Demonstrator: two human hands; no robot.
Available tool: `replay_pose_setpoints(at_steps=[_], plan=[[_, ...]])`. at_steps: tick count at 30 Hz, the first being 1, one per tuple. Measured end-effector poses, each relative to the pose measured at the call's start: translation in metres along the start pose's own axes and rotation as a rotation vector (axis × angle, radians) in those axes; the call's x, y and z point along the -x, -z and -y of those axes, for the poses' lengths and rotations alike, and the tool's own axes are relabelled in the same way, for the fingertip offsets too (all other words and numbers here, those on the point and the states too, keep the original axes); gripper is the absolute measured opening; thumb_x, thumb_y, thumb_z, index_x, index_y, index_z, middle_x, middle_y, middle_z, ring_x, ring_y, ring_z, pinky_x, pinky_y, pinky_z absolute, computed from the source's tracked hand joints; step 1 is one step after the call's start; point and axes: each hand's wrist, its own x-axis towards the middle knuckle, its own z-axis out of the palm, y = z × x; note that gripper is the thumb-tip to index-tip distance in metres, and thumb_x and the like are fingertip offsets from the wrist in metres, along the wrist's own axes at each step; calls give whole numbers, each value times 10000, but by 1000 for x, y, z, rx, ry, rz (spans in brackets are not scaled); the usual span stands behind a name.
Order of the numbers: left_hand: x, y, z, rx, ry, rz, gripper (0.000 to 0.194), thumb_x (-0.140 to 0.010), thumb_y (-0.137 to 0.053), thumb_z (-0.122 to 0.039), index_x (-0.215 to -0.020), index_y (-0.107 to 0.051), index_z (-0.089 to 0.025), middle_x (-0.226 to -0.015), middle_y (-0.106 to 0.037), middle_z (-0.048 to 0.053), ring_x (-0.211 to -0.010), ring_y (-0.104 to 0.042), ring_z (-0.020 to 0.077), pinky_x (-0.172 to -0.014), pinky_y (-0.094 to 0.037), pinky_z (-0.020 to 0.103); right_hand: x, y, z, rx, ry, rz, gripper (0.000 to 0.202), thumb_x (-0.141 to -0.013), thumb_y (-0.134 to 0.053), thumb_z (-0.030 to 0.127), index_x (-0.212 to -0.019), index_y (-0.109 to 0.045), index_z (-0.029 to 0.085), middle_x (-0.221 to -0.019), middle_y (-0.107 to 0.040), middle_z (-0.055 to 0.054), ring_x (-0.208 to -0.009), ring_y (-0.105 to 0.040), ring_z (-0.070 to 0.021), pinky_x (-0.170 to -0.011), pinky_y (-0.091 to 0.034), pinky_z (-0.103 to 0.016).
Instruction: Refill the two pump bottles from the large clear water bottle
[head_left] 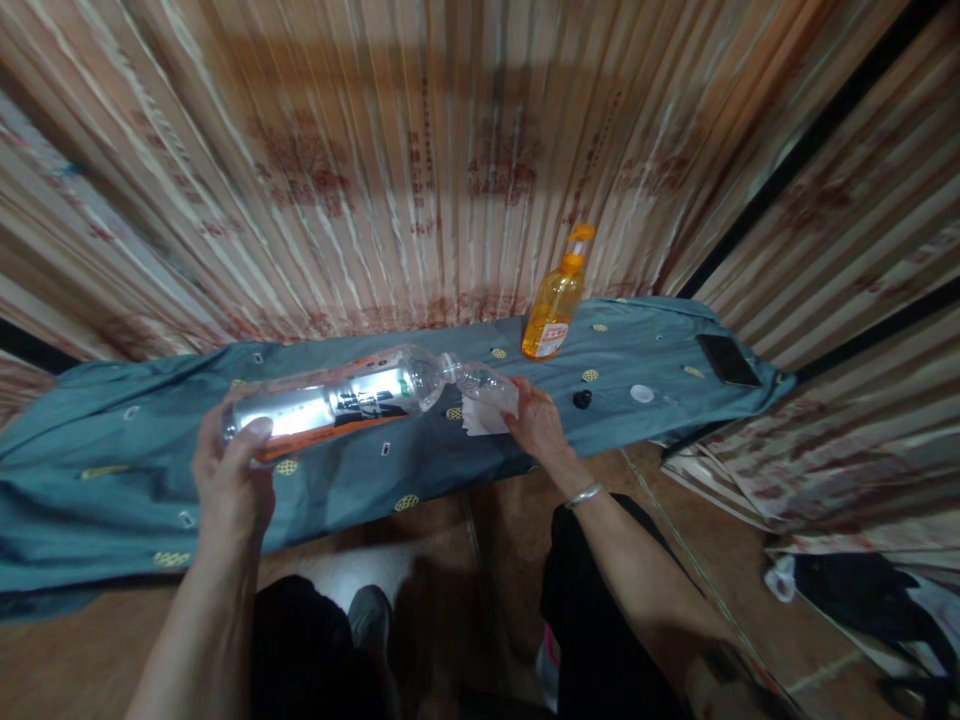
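Note:
My left hand is closed around the base end of a large clear plastic bottle with a silver, black and orange label. The bottle lies nearly level above the cloth, its neck pointing right. Its mouth meets, or nearly meets, a small clear plastic bottle; whether they touch I cannot tell. My right hand grips the far end of the small bottle. A white paper-like piece with a ragged edge shows below it, beside my right fingers. To the right lie a small black cap and a round whitish lid.
A pump bottle of orange liquid stands at the back of the narrow surface under a teal patterned cloth. A dark phone-like slab lies at the right end. Patterned curtains hang behind. Dark bars run along the right.

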Motion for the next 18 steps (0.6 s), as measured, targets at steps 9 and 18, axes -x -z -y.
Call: replay_pose_setpoints(at_steps=[9,18], plan=[[-1,0,0,2,-13,3,403,-453,-725,-232,-846,-642,-197,-908,-648,26,-931,-600,221,-874,-495,365,0,-2,-1,7,-5,2,528,-776,-628,126,-1272,-453,93,-1156,-660,-187,-1072,-619,-280,-951,-439,-391],[-4,7,5,-89,-33,55,406,-523,-700,-288,-917,-637,-218,-965,-632,34,-898,-604,230,-765,-535,363,0,-3,-2,11,13,-4,520,-778,-623,127,-1268,-455,83,-1140,-667,-189,-1072,-618,-280,-950,-443,-389]])
